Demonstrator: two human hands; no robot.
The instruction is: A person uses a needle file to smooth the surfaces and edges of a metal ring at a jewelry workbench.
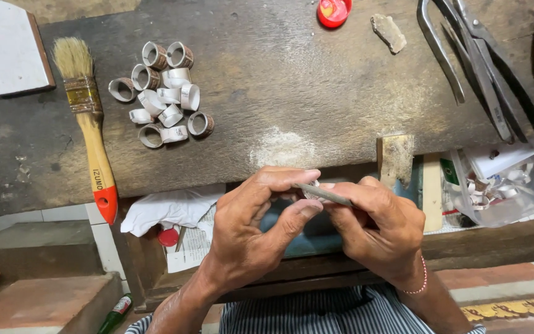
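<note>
File pinched between both hands' fingers

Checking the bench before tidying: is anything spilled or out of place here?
A pale patch of dust or filings lies spilled on the dark workbench, just beyond the hands. A loose stone-like chip sits near the shears.
</note>
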